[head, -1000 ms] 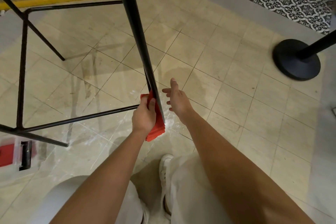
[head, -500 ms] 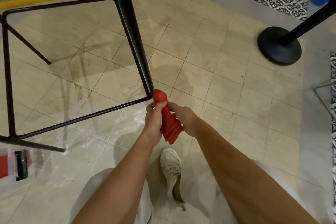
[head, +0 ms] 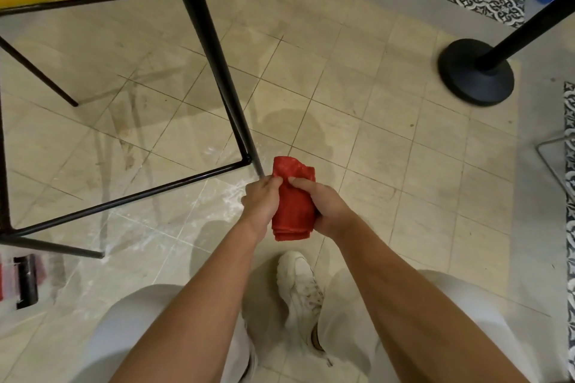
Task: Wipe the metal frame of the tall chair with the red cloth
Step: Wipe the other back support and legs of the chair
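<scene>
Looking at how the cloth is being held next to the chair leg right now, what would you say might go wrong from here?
1. Both the left hand and the right hand hold the red cloth, so nothing steadies the chair frame; a firm wipe may shift it.
2. The floor near the leg looks streaked with white residue, possibly slippery by the shoe.

Warm, even indoor light falls on the tiled floor (head: pixel 357 96), with soft shadows under the arms toward 6 o'clock. Wide-angle bending curves the edges, and the stanchion base (head: pixel 476 71) at 2 o'clock looks slightly smeared.
</scene>
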Demonstrator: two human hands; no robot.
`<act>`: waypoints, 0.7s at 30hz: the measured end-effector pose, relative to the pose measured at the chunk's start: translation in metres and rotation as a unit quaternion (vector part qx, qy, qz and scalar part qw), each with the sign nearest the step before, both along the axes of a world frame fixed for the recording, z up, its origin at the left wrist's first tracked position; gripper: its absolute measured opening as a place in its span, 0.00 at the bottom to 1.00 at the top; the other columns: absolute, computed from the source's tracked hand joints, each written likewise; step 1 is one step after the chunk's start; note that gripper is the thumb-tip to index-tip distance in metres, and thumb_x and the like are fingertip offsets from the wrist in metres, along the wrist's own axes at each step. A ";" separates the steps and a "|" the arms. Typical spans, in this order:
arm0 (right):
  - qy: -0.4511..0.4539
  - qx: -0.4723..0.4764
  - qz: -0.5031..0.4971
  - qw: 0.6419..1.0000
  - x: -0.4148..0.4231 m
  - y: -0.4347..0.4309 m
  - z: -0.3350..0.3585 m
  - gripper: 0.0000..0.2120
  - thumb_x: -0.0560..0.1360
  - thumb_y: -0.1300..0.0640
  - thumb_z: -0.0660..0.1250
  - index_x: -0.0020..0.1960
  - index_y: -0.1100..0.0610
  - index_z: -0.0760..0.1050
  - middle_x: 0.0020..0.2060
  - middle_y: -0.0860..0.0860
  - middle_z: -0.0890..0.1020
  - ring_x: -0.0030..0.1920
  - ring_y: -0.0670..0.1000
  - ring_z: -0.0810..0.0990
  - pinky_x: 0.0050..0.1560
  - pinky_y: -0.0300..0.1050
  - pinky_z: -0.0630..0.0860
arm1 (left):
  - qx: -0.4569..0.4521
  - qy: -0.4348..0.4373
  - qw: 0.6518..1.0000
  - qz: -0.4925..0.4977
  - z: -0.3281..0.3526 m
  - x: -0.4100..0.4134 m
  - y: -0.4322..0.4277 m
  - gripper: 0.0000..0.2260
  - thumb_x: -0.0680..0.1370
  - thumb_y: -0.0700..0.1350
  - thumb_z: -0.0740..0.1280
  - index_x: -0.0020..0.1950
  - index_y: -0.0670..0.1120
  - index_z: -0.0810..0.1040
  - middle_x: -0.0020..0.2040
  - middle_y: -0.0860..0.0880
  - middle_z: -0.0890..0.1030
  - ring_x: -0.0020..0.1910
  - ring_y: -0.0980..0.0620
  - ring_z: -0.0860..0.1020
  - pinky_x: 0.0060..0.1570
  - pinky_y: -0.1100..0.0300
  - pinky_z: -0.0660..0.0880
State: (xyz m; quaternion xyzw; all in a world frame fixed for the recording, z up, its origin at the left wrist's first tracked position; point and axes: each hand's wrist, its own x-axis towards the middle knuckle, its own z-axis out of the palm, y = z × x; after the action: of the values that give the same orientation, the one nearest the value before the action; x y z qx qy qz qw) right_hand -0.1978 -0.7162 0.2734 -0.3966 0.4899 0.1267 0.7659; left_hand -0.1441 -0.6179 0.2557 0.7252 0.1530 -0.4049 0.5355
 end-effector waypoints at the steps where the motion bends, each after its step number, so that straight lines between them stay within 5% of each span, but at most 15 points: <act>1: -0.004 -0.012 -0.004 1.000 0.001 0.000 -0.002 0.16 0.71 0.56 0.71 0.56 0.60 0.75 0.51 0.58 0.82 0.50 0.58 0.81 0.47 0.53 0.79 | -0.007 -0.021 1.000 0.000 0.003 0.000 0.000 0.11 0.73 0.56 0.60 0.47 0.58 0.81 0.59 0.48 0.79 0.61 0.46 0.73 0.62 0.47 0.73; 4: -0.044 -0.062 -0.048 0.996 0.010 0.003 -0.010 0.10 0.75 0.57 0.68 0.55 0.56 0.73 0.49 0.56 0.81 0.48 0.56 0.80 0.48 0.52 0.79 | 0.012 -0.071 0.995 0.065 -0.003 0.006 0.003 0.12 0.79 0.46 0.60 0.61 0.48 0.76 0.61 0.51 0.76 0.58 0.54 0.73 0.61 0.58 0.69; 8: -0.042 -0.264 0.017 0.963 0.029 0.008 -0.031 0.09 0.75 0.63 0.61 0.47 0.49 0.68 0.53 0.58 0.75 0.51 0.58 0.78 0.55 0.56 0.77 | 0.062 -0.050 0.986 0.147 -0.022 0.013 0.015 0.12 0.80 0.43 0.58 0.62 0.47 0.74 0.61 0.50 0.76 0.56 0.52 0.73 0.55 0.61 0.67; 10: -0.050 -0.336 0.059 0.939 0.039 0.014 -0.039 0.13 0.73 0.67 0.58 0.51 0.52 0.69 0.55 0.59 0.74 0.52 0.59 0.76 0.57 0.56 0.76 | 0.075 -0.040 0.985 0.152 -0.028 0.017 0.018 0.14 0.80 0.42 0.56 0.63 0.47 0.74 0.61 0.48 0.76 0.53 0.52 0.72 0.52 0.61 0.66; 16: -0.177 -0.370 0.087 0.908 0.058 0.055 -0.053 0.28 0.68 0.67 0.55 0.67 0.57 0.70 0.58 0.60 0.75 0.51 0.54 0.75 0.55 0.48 0.74 | 0.071 -0.031 0.984 0.161 -0.041 0.031 0.017 0.14 0.80 0.41 0.54 0.61 0.46 0.74 0.53 0.46 0.80 0.46 0.49 0.76 0.45 0.60 0.71; 19: -0.181 -0.351 0.039 0.918 0.059 0.073 -0.065 0.31 0.69 0.67 0.54 0.71 0.51 0.66 0.61 0.57 0.76 0.51 0.51 0.74 0.57 0.50 0.74 | 0.058 -0.010 0.981 0.184 -0.048 0.038 0.019 0.13 0.80 0.40 0.54 0.60 0.45 0.75 0.43 0.49 0.79 0.39 0.52 0.77 0.36 0.61 0.73; 21: -0.173 -0.379 0.033 0.909 0.060 0.078 -0.076 0.32 0.70 0.68 0.52 0.72 0.50 0.64 0.61 0.57 0.77 0.50 0.49 0.72 0.55 0.50 0.74 | 0.048 0.000 0.979 0.197 -0.056 0.043 0.019 0.12 0.80 0.41 0.55 0.58 0.45 0.76 0.45 0.47 0.80 0.43 0.51 0.79 0.38 0.61 0.75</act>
State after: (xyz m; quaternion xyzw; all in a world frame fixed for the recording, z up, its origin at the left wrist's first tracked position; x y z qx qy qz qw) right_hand -0.1382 -0.6380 0.1976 -0.6882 0.3476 -0.1141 0.6265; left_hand -0.1011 -0.5991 0.1995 0.7059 0.3122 -0.2837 0.5690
